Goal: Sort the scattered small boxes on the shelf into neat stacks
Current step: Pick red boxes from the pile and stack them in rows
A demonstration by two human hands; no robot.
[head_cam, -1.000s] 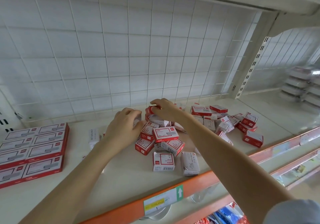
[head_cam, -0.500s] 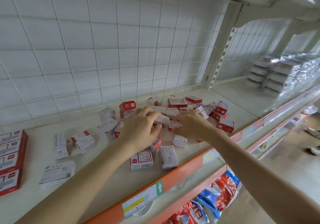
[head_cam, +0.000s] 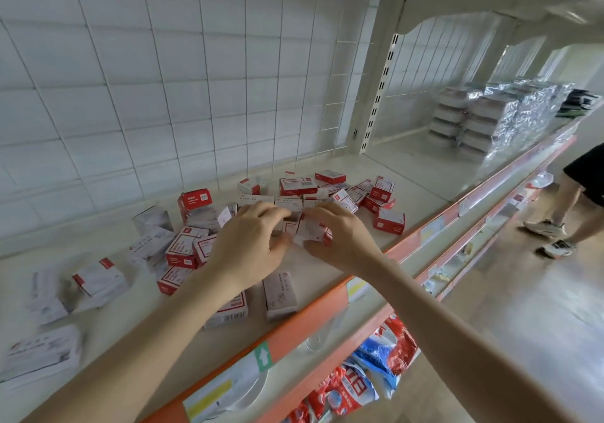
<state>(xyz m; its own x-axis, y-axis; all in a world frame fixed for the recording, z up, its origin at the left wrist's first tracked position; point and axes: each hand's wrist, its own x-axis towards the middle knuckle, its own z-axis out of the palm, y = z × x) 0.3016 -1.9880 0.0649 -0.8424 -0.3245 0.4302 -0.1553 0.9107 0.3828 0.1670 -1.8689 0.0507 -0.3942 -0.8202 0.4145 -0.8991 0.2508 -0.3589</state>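
Closest to me runs the orange front strip (head_cam: 322, 319) of the cream shelf (head_cam: 114, 324). Just behind it lie a pale grey flat box (head_cam: 279, 295) and a white box with a barcode (head_cam: 230, 311), side by side, the second partly under the left forearm. A little further in, the two hands meet over the middle of the scattered small red-and-white cardboard boxes (head_cam: 183, 247). The grip of the right hand (head_cam: 343, 243) is pinching one small white box with a red edge (head_cam: 310, 231), thumb below and fingers on top. The left hand (head_cam: 248, 246) has its fingers bent over the boxes just beside it. Whether its grip holds a box or only steadies one, I cannot tell. In my opinion the step is to bring boxes together for a stack. To do it well, the person should turn each box the same face up and square the edges with both hands. The stack should then go on a bare part of the shelf, away from the loose pile, so that nothing gets knocked. Behind the hands more boxes lie at all angles and one red box (head_cam: 195, 198) stands upright. Then comes the white wire grid back panel (head_cam: 196, 79). Far to the right stand foil-wrapped packs (head_cam: 510, 112).
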